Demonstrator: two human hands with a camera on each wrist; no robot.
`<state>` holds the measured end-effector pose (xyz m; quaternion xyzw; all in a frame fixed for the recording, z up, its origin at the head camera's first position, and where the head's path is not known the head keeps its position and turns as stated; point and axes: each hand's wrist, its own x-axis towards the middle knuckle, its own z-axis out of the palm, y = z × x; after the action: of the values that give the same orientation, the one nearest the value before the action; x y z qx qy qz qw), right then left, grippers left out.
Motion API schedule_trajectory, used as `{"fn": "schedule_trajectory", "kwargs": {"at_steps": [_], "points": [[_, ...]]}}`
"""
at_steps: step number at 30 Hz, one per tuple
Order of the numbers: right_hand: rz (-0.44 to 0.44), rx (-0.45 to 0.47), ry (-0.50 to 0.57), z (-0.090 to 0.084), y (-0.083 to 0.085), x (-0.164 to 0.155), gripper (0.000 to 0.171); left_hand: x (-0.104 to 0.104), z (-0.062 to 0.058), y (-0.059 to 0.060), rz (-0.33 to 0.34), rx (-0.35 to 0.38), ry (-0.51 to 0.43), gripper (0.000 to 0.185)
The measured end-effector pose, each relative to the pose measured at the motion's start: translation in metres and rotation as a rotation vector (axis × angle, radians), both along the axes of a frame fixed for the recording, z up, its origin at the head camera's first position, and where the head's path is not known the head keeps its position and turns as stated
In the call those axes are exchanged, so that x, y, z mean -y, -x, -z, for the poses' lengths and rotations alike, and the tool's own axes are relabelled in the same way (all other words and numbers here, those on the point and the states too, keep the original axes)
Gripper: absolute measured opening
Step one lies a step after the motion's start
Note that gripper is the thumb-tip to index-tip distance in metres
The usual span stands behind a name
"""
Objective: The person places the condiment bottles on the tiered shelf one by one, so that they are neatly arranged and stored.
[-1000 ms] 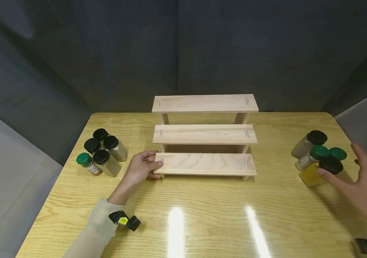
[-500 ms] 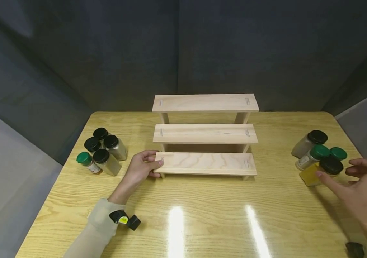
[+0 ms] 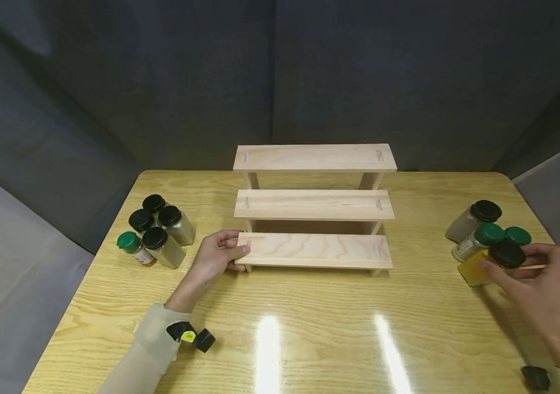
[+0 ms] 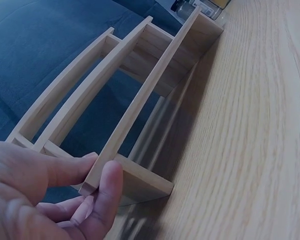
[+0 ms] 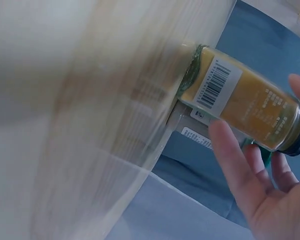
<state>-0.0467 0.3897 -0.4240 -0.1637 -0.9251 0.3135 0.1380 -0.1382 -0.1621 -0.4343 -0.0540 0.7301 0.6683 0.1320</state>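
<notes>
In the head view my left hand (image 3: pixel 213 254) pinches the left end of the lowest board of a three-step wooden shelf (image 3: pixel 314 250). The left wrist view has the thumb above that board (image 4: pixel 140 102) and fingers beneath it. At the right, my right hand (image 3: pixel 546 295) is spread around a spice jar (image 3: pixel 474 269) with yellow contents and a black cap. From the right wrist, the forefinger (image 5: pixel 227 145) lies along one side of the yellow jar (image 5: pixel 240 100), and the thumb stands a little off the other side.
Close behind the yellow jar stand a black-capped jar (image 3: pixel 462 221) and two green-capped jars (image 3: pixel 467 246). On the left is a group of several spice jars (image 3: pixel 166 251), mostly black-capped. Dark curtains (image 3: pixel 270 82) rise behind the wooden table (image 3: pixel 319 328).
My right hand has come in from the right, its fingers drawing closer around the yellow jar's cap. The left hand and the shelf have stayed in place.
</notes>
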Motion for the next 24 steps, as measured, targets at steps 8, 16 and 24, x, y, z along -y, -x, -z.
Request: {"fn": "schedule_trajectory", "kwargs": {"at_steps": [8,16,24], "points": [[-0.020,0.010,-0.035,-0.0018,0.0012,0.0002,0.080,-0.0008,-0.0004,-0.0002,0.002,-0.007,-0.015,0.054],[-0.003,-0.014,-0.074,-0.0014,-0.0008,0.0021,0.077,-0.0012,0.0001,-0.0008,-0.001,0.001,-0.014,0.054],[0.041,-0.023,-0.081,-0.0022,-0.0051,0.0051,0.076,-0.0009,0.0000,-0.0004,-0.010,0.000,-0.014,0.055]]}}
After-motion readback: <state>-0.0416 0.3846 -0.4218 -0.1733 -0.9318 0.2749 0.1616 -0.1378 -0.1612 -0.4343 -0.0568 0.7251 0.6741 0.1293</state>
